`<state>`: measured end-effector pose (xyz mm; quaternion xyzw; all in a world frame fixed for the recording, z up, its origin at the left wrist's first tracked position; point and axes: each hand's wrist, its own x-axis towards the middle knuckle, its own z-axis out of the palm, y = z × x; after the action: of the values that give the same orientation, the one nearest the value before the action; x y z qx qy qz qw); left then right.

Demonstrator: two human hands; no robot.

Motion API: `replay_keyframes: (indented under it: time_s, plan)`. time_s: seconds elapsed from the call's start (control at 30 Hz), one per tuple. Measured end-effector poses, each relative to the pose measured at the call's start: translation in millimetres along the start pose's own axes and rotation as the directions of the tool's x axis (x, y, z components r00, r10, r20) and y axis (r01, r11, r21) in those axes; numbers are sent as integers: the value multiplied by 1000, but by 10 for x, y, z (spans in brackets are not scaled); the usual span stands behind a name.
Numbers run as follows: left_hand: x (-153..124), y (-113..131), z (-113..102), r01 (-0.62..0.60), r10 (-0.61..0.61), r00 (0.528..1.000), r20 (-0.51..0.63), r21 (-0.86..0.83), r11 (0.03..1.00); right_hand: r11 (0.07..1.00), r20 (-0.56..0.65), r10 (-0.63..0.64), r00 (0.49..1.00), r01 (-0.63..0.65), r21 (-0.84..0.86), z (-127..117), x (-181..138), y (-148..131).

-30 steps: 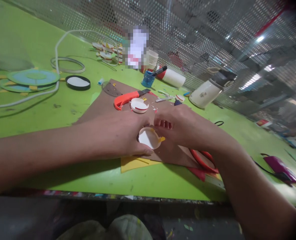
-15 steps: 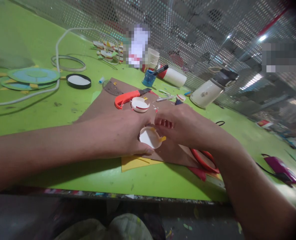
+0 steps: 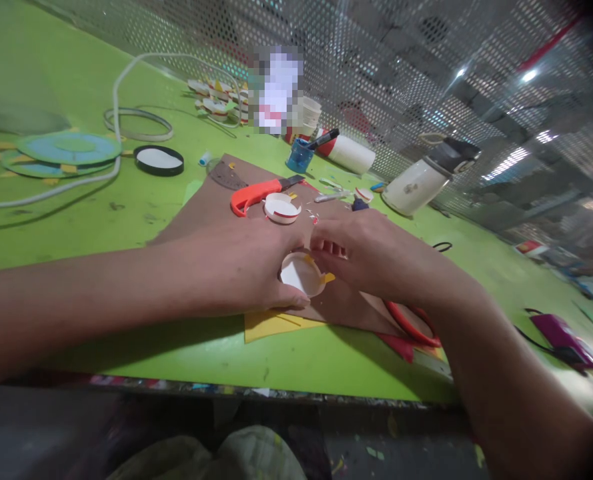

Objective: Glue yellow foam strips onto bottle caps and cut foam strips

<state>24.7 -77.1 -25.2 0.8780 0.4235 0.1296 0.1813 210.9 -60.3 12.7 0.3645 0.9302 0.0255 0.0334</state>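
A small white round lid (image 3: 300, 274) with a yellow strip at its rim rests on a brown cardboard sheet (image 3: 211, 210). My left hand (image 3: 246, 267) curls round the lid's left side, thumb under its lower edge. My right hand (image 3: 371, 257) closes on its right and upper rim, fingertips pinching the yellow strip. A second white lid with a red band (image 3: 282, 208) lies just beyond my hands, beside an orange utility knife (image 3: 256, 193).
Yellow paper (image 3: 271, 323) and red scissors handles (image 3: 409, 323) lie under my right wrist. Farther back stand a blue pot with a marker (image 3: 299, 157), a white tube (image 3: 349, 155), a tipped white flask (image 3: 416, 183), a black-rimmed disc (image 3: 159, 160), a white cable (image 3: 116, 107), and a mesh wall.
Almost nothing differs. My hands stay on the lid; the view has shifted slightly and my right fingers have edged a little along the rim.
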Motion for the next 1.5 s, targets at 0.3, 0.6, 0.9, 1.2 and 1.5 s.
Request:
replay_keyframes:
  time_s: [0.3,0.6,0.9,1.2,1.5]
  plan:
    - [10,2,18,20,-20,1000,4,5,1000,992,-47,70,996,-64,110,-64,-26,-12]
    - [0,31,0,80,-83,996,40,60,995,978,-39,157,987,-150,149,-117,-146,146]
    - [-19,59,-36,91,-93,995,35,62,994,935,13,79,997,-78,347,-70,-85,156]
    - [-5,98,-64,129,-132,989,74,46,991,926,3,96,995,-91,366,-3,-45,145]
    - [-11,93,-56,115,-118,990,71,44,992,930,-23,85,996,-71,361,30,-45,149]
